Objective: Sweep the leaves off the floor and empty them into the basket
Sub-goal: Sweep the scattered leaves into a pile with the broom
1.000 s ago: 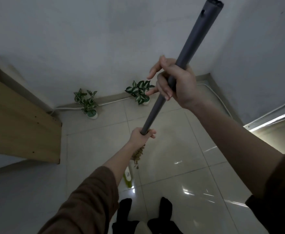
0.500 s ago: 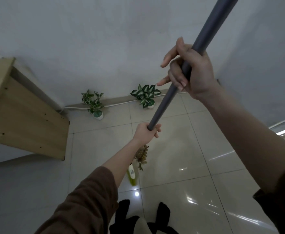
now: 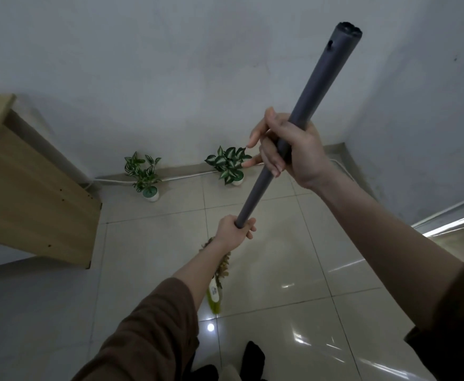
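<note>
A long grey broom handle (image 3: pixel 316 94) runs from the upper right down toward the floor. My right hand (image 3: pixel 291 149) grips it high up, with the index and little fingers sticking out. Lower down, my left hand (image 3: pixel 232 232) is closed around the handle's bottom part. Below my left forearm a yellow-green broom head (image 3: pixel 214 298) touches the tiled floor (image 3: pixel 280 270), and a clump of dry brown leaves (image 3: pixel 224 266) lies beside it, partly hidden by my arm. No basket is in view.
Two small potted plants (image 3: pixel 144 176) (image 3: pixel 229 165) stand by the back wall, with a white cable along the skirting. A wooden cabinet (image 3: pixel 27 193) juts out at the left. My feet in dark socks (image 3: pixel 252 358) are at the bottom edge. A bright doorway strip (image 3: pixel 456 221) lies to the right.
The handle swung up and out of the frame top, then came back down so its end cap shows again. Both hands kept their grip; the broom head and leaves shifted slightly.
</note>
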